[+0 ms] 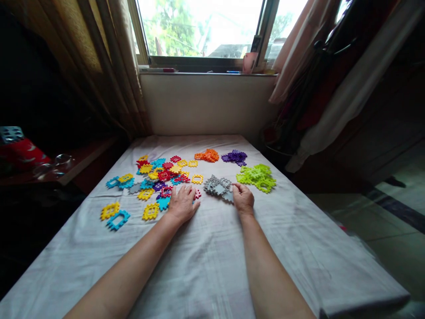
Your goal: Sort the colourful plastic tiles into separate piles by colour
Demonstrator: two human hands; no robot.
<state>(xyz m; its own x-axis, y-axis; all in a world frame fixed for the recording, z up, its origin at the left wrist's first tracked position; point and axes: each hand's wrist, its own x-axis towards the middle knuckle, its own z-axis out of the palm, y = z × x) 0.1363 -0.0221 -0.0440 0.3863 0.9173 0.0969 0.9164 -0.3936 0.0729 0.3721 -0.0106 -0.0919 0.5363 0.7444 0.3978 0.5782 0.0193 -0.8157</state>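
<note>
My left hand [182,204] lies palm down, fingers stretched out, over the near right edge of a mixed heap of plastic interlocking tiles. Under or beside its fingers show a red tile [166,191] and a blue tile [163,203]. Thumb and fingers of my right hand [243,199] are pinched on the edge of a grey interlocking tile [228,196]. That tile sits against the right side of a grey pile [214,184]. Close to my right hand is a lime green pile [256,177] of similar tiles.
An orange pile [208,155] and a purple pile [235,157] sit farther back on the cloth-covered table [206,266]. Loose yellow [110,211] and blue [118,220] tiles lie at the left. A wall and window sill [199,73] stand beyond the table.
</note>
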